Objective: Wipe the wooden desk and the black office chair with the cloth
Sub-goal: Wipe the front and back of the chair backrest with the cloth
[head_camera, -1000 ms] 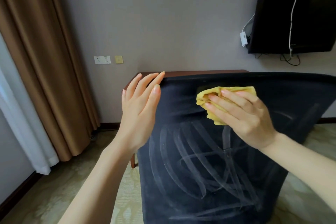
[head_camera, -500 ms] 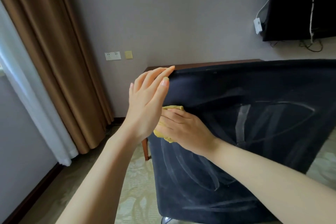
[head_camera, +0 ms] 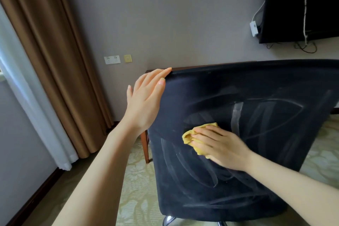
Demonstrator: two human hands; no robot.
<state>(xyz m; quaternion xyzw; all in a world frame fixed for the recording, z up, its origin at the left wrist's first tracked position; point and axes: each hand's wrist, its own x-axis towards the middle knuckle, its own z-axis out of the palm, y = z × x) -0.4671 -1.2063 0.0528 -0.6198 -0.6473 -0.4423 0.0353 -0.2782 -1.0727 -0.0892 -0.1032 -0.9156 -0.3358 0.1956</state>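
Two hands on black office chair [head_camera: 256,180]: left hand [head_camera: 145,101] flat w/ fingers straight, steadying backrest's top-left edge; right hand [head_camera: 222,147] flat, pressing yellow cloth [head_camera: 190,135] mid-backrest. Wooden desk [head_camera: 211,67] just behind. Risk: chair may swivel under hard strokes; bunched cloth may slip out.

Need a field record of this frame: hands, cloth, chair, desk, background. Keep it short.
left hand: fingers straight, on chair back's upper left edge
right hand: presses yellow cloth against chair back
yellow cloth: bunched under that hand
chair back: black, streaked with wipe marks
wooden desk: only rim and one leg visible behind chair
background: brown curtain, wall sockets, black TV
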